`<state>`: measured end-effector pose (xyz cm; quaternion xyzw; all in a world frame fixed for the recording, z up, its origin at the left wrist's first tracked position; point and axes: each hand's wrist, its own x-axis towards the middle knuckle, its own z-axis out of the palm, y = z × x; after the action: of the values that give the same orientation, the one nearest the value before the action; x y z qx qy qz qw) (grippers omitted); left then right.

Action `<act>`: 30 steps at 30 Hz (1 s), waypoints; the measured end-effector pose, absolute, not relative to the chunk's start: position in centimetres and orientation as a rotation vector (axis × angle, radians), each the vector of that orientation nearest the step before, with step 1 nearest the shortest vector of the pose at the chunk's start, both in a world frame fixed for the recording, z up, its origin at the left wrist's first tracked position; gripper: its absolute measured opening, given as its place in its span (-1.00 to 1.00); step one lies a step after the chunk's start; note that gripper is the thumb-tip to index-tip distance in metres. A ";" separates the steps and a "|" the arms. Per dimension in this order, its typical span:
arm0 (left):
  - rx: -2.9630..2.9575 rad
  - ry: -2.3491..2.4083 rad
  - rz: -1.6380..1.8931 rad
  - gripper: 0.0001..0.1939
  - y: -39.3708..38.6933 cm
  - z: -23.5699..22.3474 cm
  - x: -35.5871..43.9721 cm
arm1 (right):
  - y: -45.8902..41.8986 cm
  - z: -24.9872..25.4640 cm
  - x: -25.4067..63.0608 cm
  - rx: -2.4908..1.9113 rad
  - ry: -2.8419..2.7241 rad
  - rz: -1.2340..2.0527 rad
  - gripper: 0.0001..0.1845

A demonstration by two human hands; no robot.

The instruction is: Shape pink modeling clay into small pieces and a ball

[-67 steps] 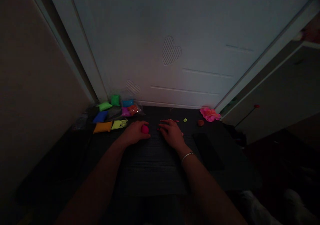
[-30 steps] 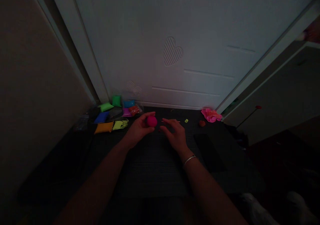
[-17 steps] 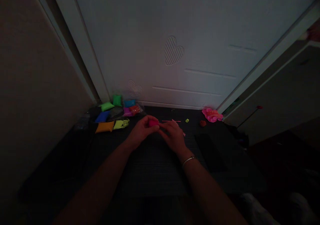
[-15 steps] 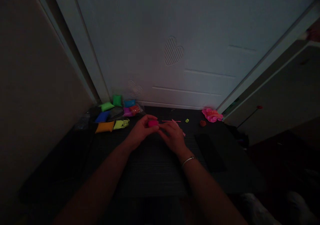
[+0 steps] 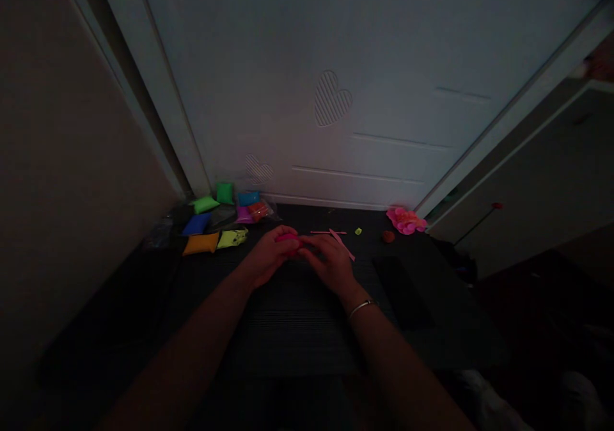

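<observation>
A lump of bright pink modelling clay (image 5: pixel 288 242) is between my two hands above the dark table. My left hand (image 5: pixel 267 255) wraps it, thumb on the near side and fingers on the far side, hiding part of it. My right hand (image 5: pixel 333 263), with a bracelet at the wrist, has its thumb and fingertips pinched at the clay's right edge. Just beyond the right hand lie a thin pink stick tool (image 5: pixel 319 232) and a flat pink tool (image 5: pixel 346 247). The dim light blurs the fingertips.
Left of the hands lie several colourful packets, among them an orange packet (image 5: pixel 200 243) and a yellow one (image 5: pixel 232 238). Rightward are a small yellow-green piece (image 5: pixel 358 231), a brown-red lump (image 5: pixel 387 236), a pink petalled piece (image 5: pixel 407 220) and a dark flat rectangle (image 5: pixel 403 292).
The clay and my left fingers have shifted slightly left and nearer me. My left thumb now covers more of the clay, and the right fingers have drawn back, baring more of the flat pink tool.
</observation>
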<state>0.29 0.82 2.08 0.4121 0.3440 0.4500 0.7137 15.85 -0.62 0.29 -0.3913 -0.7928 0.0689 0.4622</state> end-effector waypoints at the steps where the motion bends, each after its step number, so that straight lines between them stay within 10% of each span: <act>1: 0.921 0.756 0.990 -0.76 0.8 2.0 0.2 | -0.6 0.2 15.9 -0.964 -1.952 0.177 -0.77; 30: 0.957 0.854 0.870 -0.68 0.8 2.2 0.1 | -0.6 0.2 16.4 -0.925 -2.106 0.240 -0.79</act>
<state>0.08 0.83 2.17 0.4322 0.3855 0.3929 0.7143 16.43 -0.64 0.22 -0.3661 -0.8334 0.0950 0.4029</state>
